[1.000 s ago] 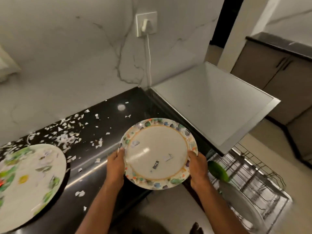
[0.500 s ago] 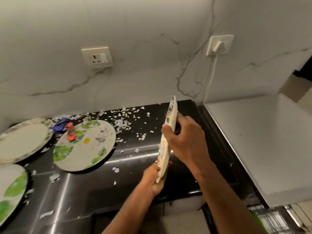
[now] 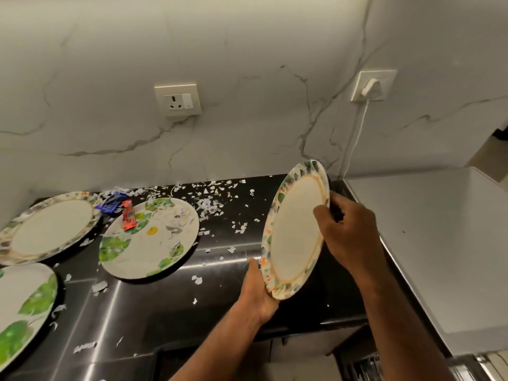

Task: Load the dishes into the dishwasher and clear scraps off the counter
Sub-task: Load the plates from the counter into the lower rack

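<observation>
Upright, a round white plate with a mottled multicoloured rim (image 3: 295, 232) stood tilted above the glossy black counter's (image 3: 165, 306) right edge; the left hand (image 3: 258, 292) cupped its bottom rim, the right hand (image 3: 349, 232) gripped its side.

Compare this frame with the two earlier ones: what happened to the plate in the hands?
The held plate, flat with scraps on it a second ago, then edge-on, now stands tilted with its bare face in view. Both the left hand and right hand keep gripping its rim. The plates on the counter and the paper scraps stay put.
</observation>
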`<move>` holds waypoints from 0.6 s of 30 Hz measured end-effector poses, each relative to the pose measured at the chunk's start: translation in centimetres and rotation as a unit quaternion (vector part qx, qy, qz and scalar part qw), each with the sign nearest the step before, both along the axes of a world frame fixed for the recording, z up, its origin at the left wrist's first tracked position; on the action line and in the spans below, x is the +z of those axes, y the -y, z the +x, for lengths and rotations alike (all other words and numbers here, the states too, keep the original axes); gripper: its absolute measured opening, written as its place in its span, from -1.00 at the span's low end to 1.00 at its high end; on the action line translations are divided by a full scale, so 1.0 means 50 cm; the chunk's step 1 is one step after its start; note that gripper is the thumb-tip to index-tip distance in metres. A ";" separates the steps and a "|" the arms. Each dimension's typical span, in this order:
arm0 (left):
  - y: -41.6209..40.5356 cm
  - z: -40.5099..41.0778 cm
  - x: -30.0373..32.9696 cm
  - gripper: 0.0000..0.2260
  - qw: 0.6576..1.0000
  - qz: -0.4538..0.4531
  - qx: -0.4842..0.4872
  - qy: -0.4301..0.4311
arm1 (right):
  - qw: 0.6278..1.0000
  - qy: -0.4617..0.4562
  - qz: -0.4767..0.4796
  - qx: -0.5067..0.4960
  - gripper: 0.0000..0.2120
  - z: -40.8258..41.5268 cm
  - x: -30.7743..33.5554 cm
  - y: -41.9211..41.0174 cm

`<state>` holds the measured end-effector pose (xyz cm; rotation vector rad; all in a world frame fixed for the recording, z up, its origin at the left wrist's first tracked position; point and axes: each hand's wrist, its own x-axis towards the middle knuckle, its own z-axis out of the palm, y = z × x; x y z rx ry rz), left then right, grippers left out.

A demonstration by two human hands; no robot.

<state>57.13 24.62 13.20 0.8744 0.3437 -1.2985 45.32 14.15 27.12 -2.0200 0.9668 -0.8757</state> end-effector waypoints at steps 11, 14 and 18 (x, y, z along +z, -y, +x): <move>0.061 -0.026 0.018 -0.67 0.987 -0.020 -0.046 0.150 | 0.948 0.116 0.224 -0.192 -0.82 -0.230 -0.105 0.086; 0.081 -0.049 0.016 -0.64 0.989 -0.027 -0.039 0.142 | 0.931 0.158 0.261 -0.201 -0.83 -0.279 -0.116 0.085; 0.098 -0.106 0.030 -0.55 0.986 -0.067 -0.044 0.150 | 0.916 0.190 0.285 -0.208 -0.90 -0.348 -0.126 0.091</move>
